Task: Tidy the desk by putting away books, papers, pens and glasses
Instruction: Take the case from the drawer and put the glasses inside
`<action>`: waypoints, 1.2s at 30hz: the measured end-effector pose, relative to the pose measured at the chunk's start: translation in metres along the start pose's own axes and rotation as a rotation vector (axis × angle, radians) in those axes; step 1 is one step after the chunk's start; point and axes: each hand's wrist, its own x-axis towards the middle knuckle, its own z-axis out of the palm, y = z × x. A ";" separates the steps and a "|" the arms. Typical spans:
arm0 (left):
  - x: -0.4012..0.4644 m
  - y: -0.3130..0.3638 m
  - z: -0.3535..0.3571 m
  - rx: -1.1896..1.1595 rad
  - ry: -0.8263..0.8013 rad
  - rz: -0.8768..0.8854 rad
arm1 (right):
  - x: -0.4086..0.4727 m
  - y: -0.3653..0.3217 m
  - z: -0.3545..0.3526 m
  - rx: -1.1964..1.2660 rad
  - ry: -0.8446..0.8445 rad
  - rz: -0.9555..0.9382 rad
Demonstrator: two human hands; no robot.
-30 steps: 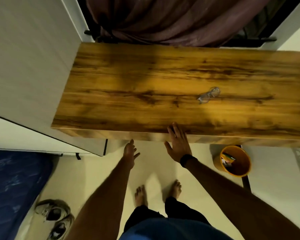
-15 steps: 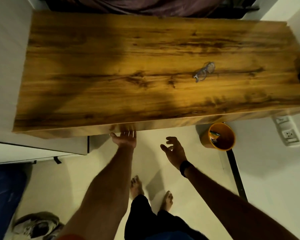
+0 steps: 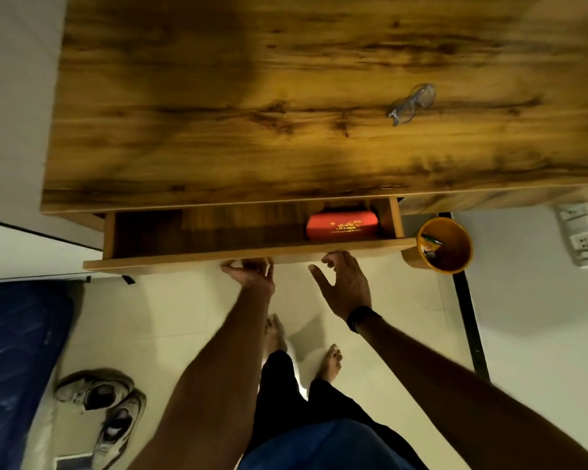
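A pair of clear-framed glasses (image 3: 412, 104) lies on the right part of the wooden desk top (image 3: 218, 113). Under the top, a shallow drawer (image 3: 252, 256) stands pulled out. A red book (image 3: 342, 226) lies in its right end. My left hand (image 3: 252, 273) grips the underside of the drawer front near its middle. My right hand (image 3: 345, 283) hovers just right of it with fingers spread, holding nothing, its fingertips at the drawer's front edge. An orange cup (image 3: 443, 244) with pens in it sits below the desk's right side.
A white wall (image 3: 17, 96) borders the desk on the left. A blue mattress (image 3: 17, 361) and a pair of shoes (image 3: 102, 408) lie on the floor at lower left. A black desk leg (image 3: 469, 320) and wall sockets (image 3: 581, 239) are at the right.
The drawer has come out from under the desk top, pulled by my left hand, showing the red book. My right hand has moved up to the drawer front.
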 end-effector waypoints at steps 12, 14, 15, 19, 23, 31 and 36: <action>-0.118 -0.047 -0.024 0.815 0.404 0.847 | -0.006 0.021 -0.042 -0.193 -0.309 -0.200; -0.132 -0.052 -0.025 1.164 0.480 1.059 | -0.009 0.023 -0.050 -0.069 -0.303 -0.188; -0.137 -0.054 -0.026 1.325 0.465 1.127 | -0.009 0.025 -0.054 -0.020 -0.288 -0.162; -0.141 -0.053 -0.023 1.859 0.080 1.020 | 0.016 0.034 -0.070 -0.197 -0.317 -0.071; -0.140 -0.052 -0.015 1.955 -0.068 0.965 | 0.044 0.046 -0.076 -0.351 -0.571 -0.053; -0.119 -0.025 0.056 1.819 -0.181 1.209 | 0.072 0.061 -0.069 -0.340 -0.803 -0.060; -0.103 -0.009 0.128 1.695 -0.367 1.291 | 0.072 0.046 -0.093 -0.167 -0.817 -0.117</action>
